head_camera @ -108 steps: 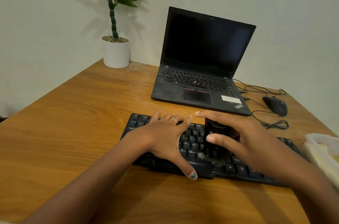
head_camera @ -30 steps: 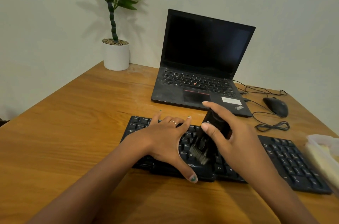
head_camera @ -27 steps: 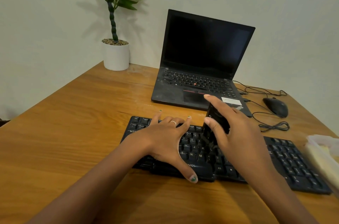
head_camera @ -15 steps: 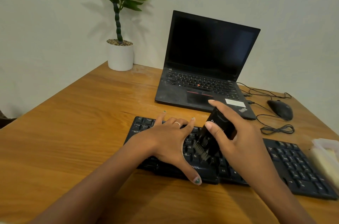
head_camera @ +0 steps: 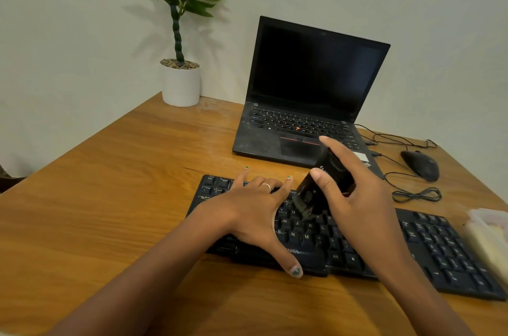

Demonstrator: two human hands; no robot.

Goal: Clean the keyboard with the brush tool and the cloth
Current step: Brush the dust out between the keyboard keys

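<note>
Now the right hand [head_camera: 354,198] grips the brush tool [head_camera: 319,187], bristles tilted toward lower left over the keyboard [head_camera: 439,247], whose long axis runs left-right. Left hand [head_camera: 247,209], fingers spread, presses its left half

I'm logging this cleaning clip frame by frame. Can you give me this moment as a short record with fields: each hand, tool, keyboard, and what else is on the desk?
left hand: left hand lies flat with fingers spread on the left half of the keyboard, steadying it
right hand: right hand grips the brush tool
tool: black, tilted, bristles down over the middle keys
keyboard: black, on the wooden desk, right half uncovered
behind: open laptop, screen dark
right side: wired mouse
back left: potted plant
</note>
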